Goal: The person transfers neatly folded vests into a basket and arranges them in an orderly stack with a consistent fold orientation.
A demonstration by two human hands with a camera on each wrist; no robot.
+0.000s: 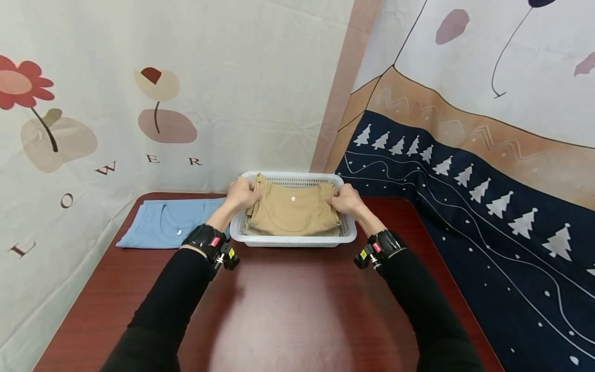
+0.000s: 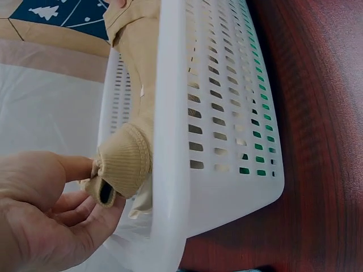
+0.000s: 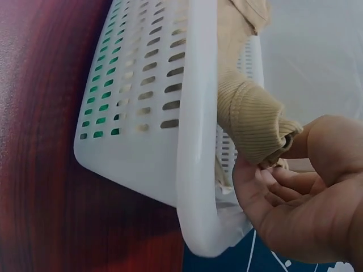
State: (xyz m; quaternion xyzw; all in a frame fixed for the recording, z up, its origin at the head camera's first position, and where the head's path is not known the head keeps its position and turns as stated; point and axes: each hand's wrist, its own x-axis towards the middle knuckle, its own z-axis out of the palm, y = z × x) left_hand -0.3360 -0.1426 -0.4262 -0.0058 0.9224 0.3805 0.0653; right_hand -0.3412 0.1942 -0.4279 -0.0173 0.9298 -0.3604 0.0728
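A folded tan shirt [image 1: 293,206] with a small white tag lies in a white plastic basket [image 1: 293,239] on the table. My left hand [image 1: 243,194] pinches the shirt's left edge; in the left wrist view, its thumb and fingers grip a ribbed part of the tan cloth beside the basket rim [image 2: 173,124]. At the opposite edge my right hand [image 1: 346,199] pinches the shirt too, and the right wrist view shows ribbed cloth [image 3: 255,122] between thumb and fingers. Other pale and green items show through the basket's slots.
A folded light blue shirt [image 1: 174,219] lies left of the basket on the dark red table [image 1: 288,305]. Printed cloth hangs behind the table, and a navy one with white trees [image 1: 418,206] hangs along the right side.
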